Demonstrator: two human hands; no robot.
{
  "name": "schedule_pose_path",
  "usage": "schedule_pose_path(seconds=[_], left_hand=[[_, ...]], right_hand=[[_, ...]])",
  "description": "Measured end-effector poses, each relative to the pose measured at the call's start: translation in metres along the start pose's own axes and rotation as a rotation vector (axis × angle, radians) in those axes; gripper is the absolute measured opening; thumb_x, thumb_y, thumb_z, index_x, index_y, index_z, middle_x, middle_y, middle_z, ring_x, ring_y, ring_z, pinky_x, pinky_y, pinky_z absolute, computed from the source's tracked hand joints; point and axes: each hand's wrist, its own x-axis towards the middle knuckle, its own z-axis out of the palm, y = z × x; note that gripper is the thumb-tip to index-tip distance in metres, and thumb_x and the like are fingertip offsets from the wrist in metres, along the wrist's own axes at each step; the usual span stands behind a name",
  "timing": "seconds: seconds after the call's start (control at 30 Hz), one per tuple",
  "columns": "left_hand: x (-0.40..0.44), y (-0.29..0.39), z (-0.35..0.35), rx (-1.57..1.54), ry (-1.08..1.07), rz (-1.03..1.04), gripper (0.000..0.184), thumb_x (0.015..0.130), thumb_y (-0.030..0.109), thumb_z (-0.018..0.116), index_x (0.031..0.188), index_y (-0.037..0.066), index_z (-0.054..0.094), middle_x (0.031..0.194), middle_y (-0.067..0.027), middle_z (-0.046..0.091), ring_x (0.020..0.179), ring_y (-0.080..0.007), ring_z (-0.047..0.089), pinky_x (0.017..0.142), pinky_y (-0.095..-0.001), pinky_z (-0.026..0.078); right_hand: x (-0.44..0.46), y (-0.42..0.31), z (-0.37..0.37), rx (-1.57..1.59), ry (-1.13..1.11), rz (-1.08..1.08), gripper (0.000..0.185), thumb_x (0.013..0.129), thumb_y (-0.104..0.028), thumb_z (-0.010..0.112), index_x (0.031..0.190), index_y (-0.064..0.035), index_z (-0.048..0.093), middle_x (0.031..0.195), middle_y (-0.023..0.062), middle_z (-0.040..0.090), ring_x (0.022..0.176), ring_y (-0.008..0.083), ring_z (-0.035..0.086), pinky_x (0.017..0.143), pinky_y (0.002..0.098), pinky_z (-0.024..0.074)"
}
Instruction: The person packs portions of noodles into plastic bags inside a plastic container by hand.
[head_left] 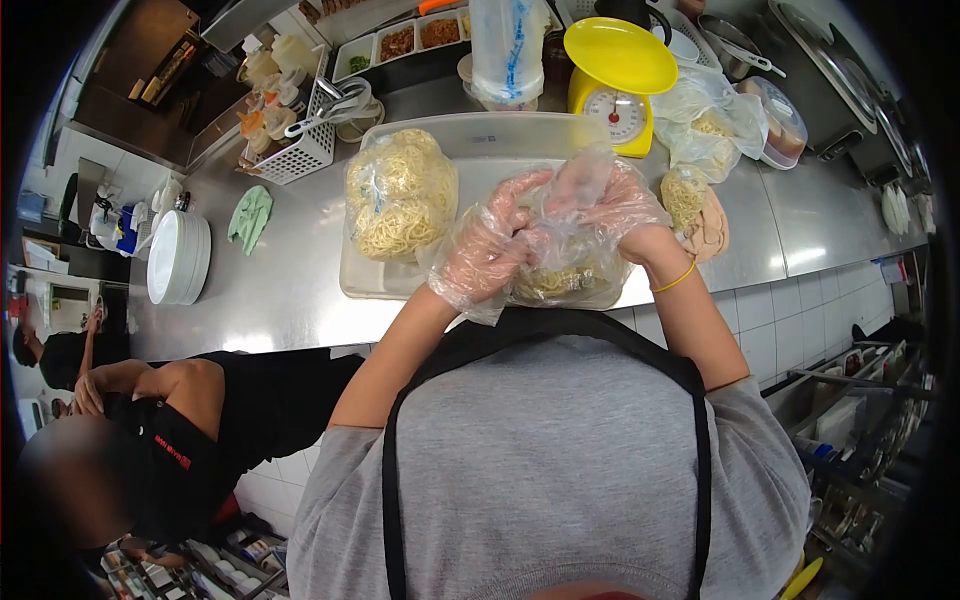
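Note:
Both my hands wear clear plastic gloves and meet over the right part of a shallow translucent tray (pixel 360 283). My left hand (pixel 490 245) is closed on the gathered top of a clear plastic bag (pixel 568 278) with noodles inside. On the other side, my right hand (pixel 605 200) pinches the same bag's plastic near its mouth. The bag rests low in the tray, close to my apron. Bagged yellow noodles (pixel 400 195) fill the tray's left part. To the right of my right hand lies a small bag of noodles (pixel 683 195) beside a beige bundle (pixel 710 228).
A yellow scale (pixel 613 115) stands behind the tray, with a plastic-wrapped container (pixel 506 60) beside it. Left are a white basket of bottles (pixel 300 150), a green cloth (pixel 250 217) and stacked plates (pixel 180 257). A person in black (pixel 190 420) stands at lower left.

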Motion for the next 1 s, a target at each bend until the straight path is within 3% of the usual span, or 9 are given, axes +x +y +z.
schedule_pose_path(seconds=[0.07,0.13,0.33,0.37,0.43,0.57,0.63,0.9,1.0], left_hand=[[0.002,0.002,0.000,0.006,-0.023,-0.080,0.058,0.078,-0.005,0.045,0.131,0.007,0.024,0.130,-0.0067,0.034,0.079,-0.0091,0.051,0.066,-0.0235,0.046],[0.003,0.004,0.001,0.025,0.016,0.020,0.061,0.078,-0.006,0.045,0.132,0.008,0.021,0.132,-0.0073,0.031,0.076,-0.0090,0.050,0.064,-0.0233,0.046],[0.004,0.002,0.001,0.122,0.049,0.094,0.062,0.077,-0.007,0.046,0.132,0.008,0.022,0.136,-0.0067,0.026,0.097,-0.0136,0.053,0.083,-0.0294,0.044],[0.005,0.002,-0.001,0.123,0.052,0.092,0.062,0.077,-0.007,0.046,0.132,0.008,0.022,0.136,-0.0067,0.026,0.097,-0.0136,0.053,0.083,-0.0294,0.044],[0.004,0.003,-0.006,0.197,-0.001,0.136,0.063,0.076,-0.001,0.054,0.131,0.008,0.025,0.131,-0.0090,0.035,0.108,-0.0166,0.049,0.091,-0.0331,0.039],[0.009,0.006,-0.028,-0.051,-0.154,0.023,0.066,0.074,0.007,0.063,0.130,0.008,0.029,0.118,-0.0106,0.048,0.106,-0.0170,0.050,0.089,-0.0331,0.040],[0.017,0.010,-0.037,-0.159,-0.173,-0.239,0.067,0.071,0.012,0.069,0.128,0.009,0.033,0.105,-0.0099,0.056,0.102,-0.0168,0.052,0.087,-0.0318,0.042],[0.031,-0.001,-0.048,-0.410,-0.286,-0.318,0.073,0.062,0.017,0.075,0.123,0.006,0.037,0.098,-0.0096,0.057,0.089,-0.0165,0.057,0.081,-0.0273,0.044],[0.031,-0.014,-0.054,-0.436,-0.328,-0.272,0.055,0.071,0.011,0.067,0.118,0.006,0.040,0.096,-0.0081,0.058,0.091,-0.0165,0.056,0.080,-0.0309,0.045]], right_hand=[[-0.002,0.002,-0.004,0.089,-0.016,0.033,0.035,0.069,-0.003,0.068,0.102,-0.0061,0.056,0.094,0.0054,0.059,0.088,0.0140,0.056,0.078,0.0259,0.0451],[-0.001,0.002,-0.008,-0.477,-0.205,-0.350,0.037,0.069,-0.006,0.068,0.104,-0.0083,0.059,0.095,0.0068,0.060,0.091,0.0178,0.056,0.080,0.0286,0.0447],[-0.014,-0.014,0.013,-0.681,-0.096,-0.341,0.028,0.070,-0.009,0.065,0.098,-0.0086,0.064,0.097,0.0062,0.060,0.095,0.0182,0.055,0.082,0.0295,0.0435],[-0.013,-0.008,0.013,-0.679,-0.098,-0.341,0.028,0.070,-0.009,0.065,0.098,-0.0086,0.064,0.097,0.0062,0.060,0.095,0.0182,0.055,0.082,0.0295,0.0435],[-0.013,0.004,0.012,-0.213,-0.087,-0.315,0.023,0.070,-0.008,0.065,0.093,-0.0072,0.065,0.099,0.0051,0.060,0.094,0.0160,0.055,0.082,0.0287,0.0435],[-0.010,-0.004,0.008,-0.282,-0.065,-0.125,0.024,0.071,-0.007,0.065,0.095,-0.0058,0.063,0.100,0.0037,0.060,0.094,0.0140,0.054,0.083,0.0281,0.0433],[-0.009,-0.005,0.012,-0.136,0.001,-0.128,0.027,0.073,-0.007,0.065,0.100,-0.0056,0.059,0.100,0.0042,0.059,0.095,0.0134,0.053,0.084,0.0271,0.0429],[-0.001,0.002,-0.001,-0.430,-0.081,-0.164,0.029,0.069,-0.004,0.067,0.096,-0.0067,0.057,0.097,0.0028,0.056,0.090,0.0140,0.054,0.080,0.0285,0.0433],[0.000,-0.010,0.004,-0.646,-0.174,-0.280,0.027,0.069,-0.005,0.064,0.096,-0.0073,0.057,0.091,0.0042,0.057,0.085,0.0169,0.055,0.077,0.0295,0.0444]])
